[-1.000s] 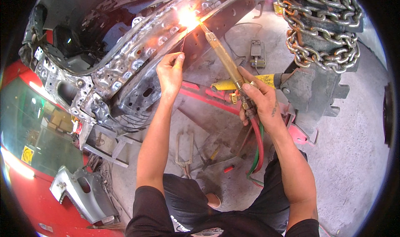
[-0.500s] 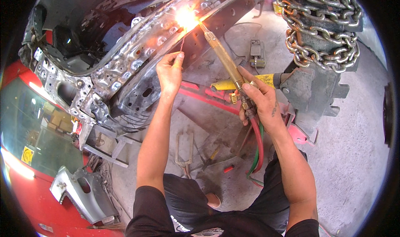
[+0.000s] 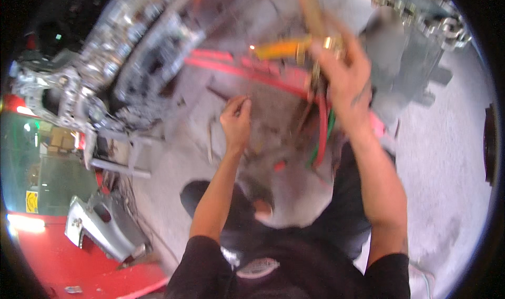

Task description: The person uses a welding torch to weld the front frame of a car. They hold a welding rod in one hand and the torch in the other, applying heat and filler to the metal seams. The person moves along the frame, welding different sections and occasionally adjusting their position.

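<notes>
I'm holding the torch (image 3: 309,8) by its rear in a wrapped right hand (image 3: 348,73), off the frame's (image 3: 108,49) right edge — presumably dodging heat — while my left hand (image 3: 236,123) is pinching shut, contents too blurred to tell.

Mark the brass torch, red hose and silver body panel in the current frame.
Brass torch (image 3: 309,7): head view, on its blurred barrel.
Red hose (image 3: 322,136): head view, on its hanging length.
Silver body panel (image 3: 115,236): head view, on its broad face.

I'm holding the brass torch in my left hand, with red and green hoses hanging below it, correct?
Wrong hand: the head view shows the brass torch in your right hand; the red hose and green hose hang below it.
</notes>
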Tool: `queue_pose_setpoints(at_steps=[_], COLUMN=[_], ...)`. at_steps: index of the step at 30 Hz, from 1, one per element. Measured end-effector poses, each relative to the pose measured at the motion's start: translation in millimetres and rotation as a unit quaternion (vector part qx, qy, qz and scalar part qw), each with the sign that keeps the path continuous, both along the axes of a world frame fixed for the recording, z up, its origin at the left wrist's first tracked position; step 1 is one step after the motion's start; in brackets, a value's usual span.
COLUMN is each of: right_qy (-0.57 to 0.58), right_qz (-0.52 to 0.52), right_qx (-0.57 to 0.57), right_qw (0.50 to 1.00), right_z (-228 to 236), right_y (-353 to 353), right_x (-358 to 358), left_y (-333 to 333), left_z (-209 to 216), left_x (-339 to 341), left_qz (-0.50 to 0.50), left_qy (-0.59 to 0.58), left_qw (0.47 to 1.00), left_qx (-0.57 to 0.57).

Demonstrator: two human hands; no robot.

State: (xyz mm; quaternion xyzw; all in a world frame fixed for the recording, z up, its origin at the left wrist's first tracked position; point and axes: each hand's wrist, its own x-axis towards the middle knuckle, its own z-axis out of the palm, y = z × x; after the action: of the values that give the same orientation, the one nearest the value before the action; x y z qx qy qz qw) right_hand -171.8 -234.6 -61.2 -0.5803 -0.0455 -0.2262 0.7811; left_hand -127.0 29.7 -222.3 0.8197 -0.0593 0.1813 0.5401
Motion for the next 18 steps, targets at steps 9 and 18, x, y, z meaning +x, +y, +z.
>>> queue_pose_setpoints(at_steps=[9, 18], right_qy=[-0.017, -0.022], right_qz=[-0.106, -0.024], right_qx=[-0.037, 0.014], right_qw=[0.993, 0.999], right_z=[6, -11], right_y=[-1, -5], right_x=[-3, 4], left_y=[36, 95], left_z=[-254, -313], left_x=[-102, -59], left_qz=[0.123, 0.111], left_qy=[0.286, 0.178], left_qw=[0.926, 0.901], left_qx=[0.213, 0.380])
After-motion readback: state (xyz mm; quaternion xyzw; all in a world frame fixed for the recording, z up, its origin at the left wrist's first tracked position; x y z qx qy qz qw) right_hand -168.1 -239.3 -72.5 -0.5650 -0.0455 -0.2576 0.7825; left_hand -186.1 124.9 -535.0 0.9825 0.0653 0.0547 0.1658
